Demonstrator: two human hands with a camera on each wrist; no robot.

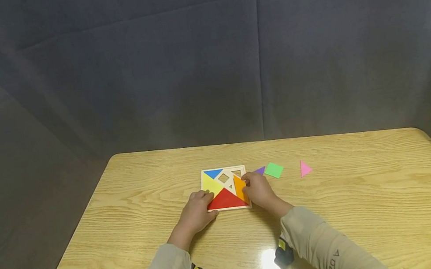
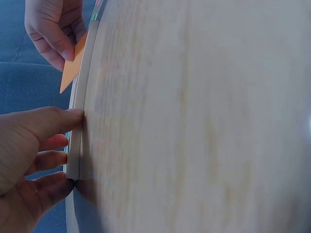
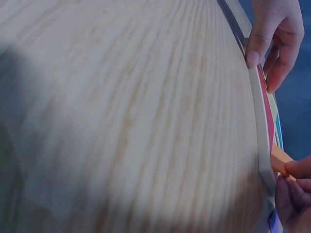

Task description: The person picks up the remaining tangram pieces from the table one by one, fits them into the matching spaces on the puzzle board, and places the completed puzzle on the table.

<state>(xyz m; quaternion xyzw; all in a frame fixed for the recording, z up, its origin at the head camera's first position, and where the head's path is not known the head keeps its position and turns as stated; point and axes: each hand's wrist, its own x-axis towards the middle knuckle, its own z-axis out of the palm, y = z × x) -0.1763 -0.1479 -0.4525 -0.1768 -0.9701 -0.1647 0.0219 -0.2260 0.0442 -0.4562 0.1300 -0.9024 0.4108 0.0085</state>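
Observation:
A shallow wooden tangram tray (image 1: 239,167) lies on the table with a blue triangle (image 1: 213,173), a large yellow triangle (image 1: 210,184) and a large red triangle (image 1: 226,200) in it. Bare recesses show at its upper right, one a diamond. My left hand (image 1: 195,212) grips the tray's near left corner, thumb on the front edge. Between the thumb and fingers of my right hand (image 1: 261,190) is an orange parallelogram piece (image 1: 239,188), pinched at its right side. It is tilted over the tray's right part, as the left wrist view shows.
Right of the tray lie a purple piece (image 1: 261,170), partly behind my right hand, a green square (image 1: 274,170) and, farther right, a pink triangle (image 1: 305,168). The wooden table (image 1: 144,178) ends at a dark cloth (image 1: 177,76) behind it.

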